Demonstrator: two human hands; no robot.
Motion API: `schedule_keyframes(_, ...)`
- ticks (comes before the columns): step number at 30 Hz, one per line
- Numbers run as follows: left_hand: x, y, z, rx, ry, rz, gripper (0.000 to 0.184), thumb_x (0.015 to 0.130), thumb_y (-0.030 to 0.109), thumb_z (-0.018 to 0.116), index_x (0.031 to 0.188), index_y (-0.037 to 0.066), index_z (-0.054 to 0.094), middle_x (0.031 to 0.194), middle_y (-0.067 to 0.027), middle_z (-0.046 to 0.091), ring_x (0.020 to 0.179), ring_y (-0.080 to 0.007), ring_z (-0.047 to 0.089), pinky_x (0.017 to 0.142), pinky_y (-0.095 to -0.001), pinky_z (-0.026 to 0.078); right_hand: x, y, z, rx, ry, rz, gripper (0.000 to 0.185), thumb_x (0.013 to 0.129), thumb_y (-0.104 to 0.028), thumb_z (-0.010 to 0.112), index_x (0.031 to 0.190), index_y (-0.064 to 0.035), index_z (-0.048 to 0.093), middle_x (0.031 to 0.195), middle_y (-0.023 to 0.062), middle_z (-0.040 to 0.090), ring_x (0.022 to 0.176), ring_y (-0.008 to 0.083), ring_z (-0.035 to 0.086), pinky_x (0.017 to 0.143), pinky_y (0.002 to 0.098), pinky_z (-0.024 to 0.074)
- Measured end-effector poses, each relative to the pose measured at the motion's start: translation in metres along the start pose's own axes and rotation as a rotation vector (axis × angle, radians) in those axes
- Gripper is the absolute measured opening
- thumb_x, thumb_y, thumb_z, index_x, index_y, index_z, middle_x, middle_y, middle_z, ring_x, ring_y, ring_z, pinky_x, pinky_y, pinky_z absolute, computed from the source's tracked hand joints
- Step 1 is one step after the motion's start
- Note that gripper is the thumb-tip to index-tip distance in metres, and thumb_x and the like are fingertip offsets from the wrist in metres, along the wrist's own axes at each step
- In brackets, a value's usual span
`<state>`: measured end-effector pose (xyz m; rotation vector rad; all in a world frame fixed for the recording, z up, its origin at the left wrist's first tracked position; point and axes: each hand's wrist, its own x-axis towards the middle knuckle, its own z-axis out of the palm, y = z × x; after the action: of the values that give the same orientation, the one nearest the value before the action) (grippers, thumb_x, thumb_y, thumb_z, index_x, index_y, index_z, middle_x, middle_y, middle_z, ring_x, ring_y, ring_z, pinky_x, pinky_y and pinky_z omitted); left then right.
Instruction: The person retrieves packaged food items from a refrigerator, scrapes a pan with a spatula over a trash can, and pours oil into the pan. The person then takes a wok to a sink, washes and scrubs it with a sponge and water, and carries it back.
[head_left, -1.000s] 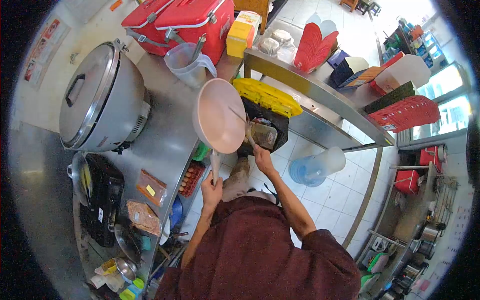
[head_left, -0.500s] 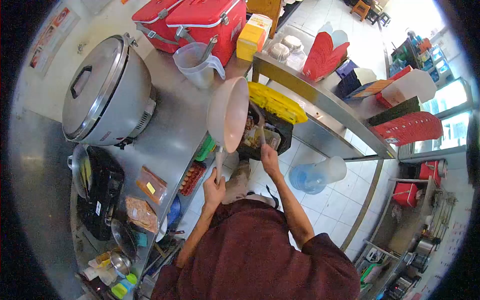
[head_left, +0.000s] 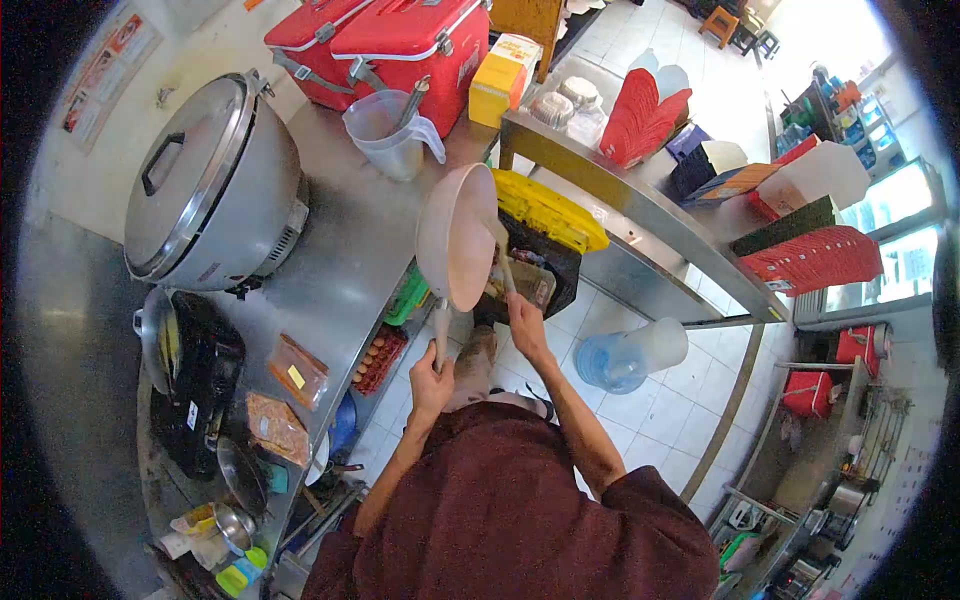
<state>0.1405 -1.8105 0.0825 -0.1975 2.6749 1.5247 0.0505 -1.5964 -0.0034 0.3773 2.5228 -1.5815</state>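
My left hand [head_left: 431,383] is wrapped round the handle of a light pinkish frying pan [head_left: 468,240], which is tilted steeply on its side. In my right hand [head_left: 527,326] is the handle of a spatula [head_left: 504,262]. Its pale blade is at the pan's right rim, overlapping the inside; whether it touches the surface I cannot tell. Below and just right of the pan stands a bin lined with a black bag [head_left: 565,270], with refuse inside, its yellow lid [head_left: 552,212] raised behind.
Left is a steel counter [head_left: 345,235] with a large rice cooker [head_left: 215,180], a measuring jug [head_left: 388,140] and a portable stove [head_left: 190,415]. Red cool boxes [head_left: 400,50] stand at the back. A tray of eggs [head_left: 378,360] sits under the counter edge. Blue-tinted clear containers [head_left: 610,362] stand on the floor.
The spatula has swung up and left from over the bin to the pan's rim. My right hand moved slightly left and down. The pan has dropped slightly, still tilted.
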Motion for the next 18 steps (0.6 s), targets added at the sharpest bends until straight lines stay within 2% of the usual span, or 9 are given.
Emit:
schedule_keyframes(2,-0.006,0.009,0.000,-0.010,0.013,0.023,0.044,0.085,0.007,0.059,0.123,-0.014,0.050,0.089,-0.0276,0.065,0.081,-0.0190,0.065,0.070,-0.0318,0.050,-0.009,0.021,0.009,-0.008,-0.024,-0.027,0.070,0.096,-0.059,0.034,0.076,0.0044,0.053,0.063,0.0146,0.054,0.063,0.0270,0.052,0.063,0.0420,0.0430)
schedule_keyframes(3,-0.004,0.014,0.002,-0.018,0.022,0.050,0.044,0.085,0.007,0.059,0.123,-0.014,0.050,0.089,-0.0275,0.065,0.081,-0.0189,0.065,0.069,-0.0315,0.050,-0.003,0.031,0.003,-0.049,-0.299,0.483,0.068,0.096,-0.058,0.034,0.079,0.0035,0.056,0.067,0.0206,0.057,0.069,0.0327,0.059,0.067,0.0455,0.0441)
schedule_keyframes(6,-0.004,0.005,0.002,0.011,0.002,0.046,0.042,0.086,0.007,0.058,0.122,-0.014,0.051,0.089,-0.0260,0.065,0.079,-0.0179,0.064,0.069,-0.0306,0.050,0.000,0.063,0.006,-0.112,0.075,0.018,0.066,0.097,-0.056,0.032,0.080,0.0016,0.058,0.067,0.0244,0.057,0.071,0.0397,0.062,0.066,0.0475,0.0444)
schedule_keyframes(7,-0.008,0.005,0.001,-0.035,-0.004,0.026,0.041,0.087,0.006,0.058,0.122,-0.013,0.051,0.087,-0.0238,0.065,0.077,-0.0174,0.062,0.069,-0.0306,0.050,-0.017,0.018,-0.021,-0.115,0.054,-0.037,0.061,0.097,-0.053,0.034,0.082,-0.0003,0.059,0.069,0.0270,0.058,0.071,0.0462,0.060,0.064,0.0502,0.0440)
schedule_keyframes(10,-0.012,0.014,-0.003,-0.147,-0.040,-0.063,0.039,0.087,0.005,0.058,0.121,-0.013,0.052,0.081,-0.0173,0.063,0.072,-0.0163,0.058,0.067,-0.0303,0.049,-0.032,-0.020,-0.051,-0.187,0.208,-0.087,0.051,0.098,-0.046,0.040,0.084,0.0001,0.056,0.070,0.0270,0.059,0.067,0.0467,0.059,0.060,0.0512,0.0432)
schedule_keyframes(12,-0.015,0.026,-0.009,-0.189,-0.097,-0.182,0.038,0.087,0.004,0.057,0.121,-0.012,0.052,0.078,-0.0130,0.061,0.070,-0.0157,0.055,0.067,-0.0299,0.048,-0.041,-0.038,-0.075,-0.390,0.275,-0.132,0.037,0.095,-0.036,0.050,0.085,-0.0013,0.055,0.070,0.0257,0.061,0.067,0.0421,0.062,0.057,0.0510,0.0457)
schedule_keyframes(14,-0.015,0.019,-0.009,-0.171,-0.070,-0.081,0.038,0.087,0.004,0.058,0.121,-0.012,0.051,0.076,-0.0115,0.059,0.069,-0.0155,0.055,0.065,-0.0306,0.047,-0.050,-0.041,-0.093,-0.580,0.347,-0.227,0.033,0.093,-0.034,0.053,0.087,-0.0022,0.055,0.069,0.0257,0.063,0.065,0.0403,0.064,0.056,0.0510,0.0480)
schedule_keyframes(15,-0.018,0.016,-0.008,-0.162,-0.054,-0.035,0.039,0.087,0.004,0.058,0.121,-0.013,0.051,0.076,-0.0108,0.059,0.069,-0.0154,0.054,0.064,-0.0309,0.047,-0.055,-0.052,-0.098,-0.638,0.362,-0.196,0.026,0.087,-0.027,0.059,0.083,-0.0018,0.061,0.075,0.0236,0.066,0.067,0.0374,0.066,0.057,0.0471,0.0521)
schedule_keyframes(18,-0.023,0.021,-0.007,-0.122,0.048,0.109,0.039,0.086,0.005,0.058,0.120,-0.013,0.052,0.075,-0.0130,0.059,0.068,-0.0159,0.055,0.062,-0.0320,0.046,-0.052,-0.080,-0.101,-0.719,0.145,-0.263,0.018,0.081,-0.020,0.060,0.077,-0.0031,0.063,0.069,0.0208,0.064,0.067,0.0390,0.064,0.061,0.0484,0.0518)
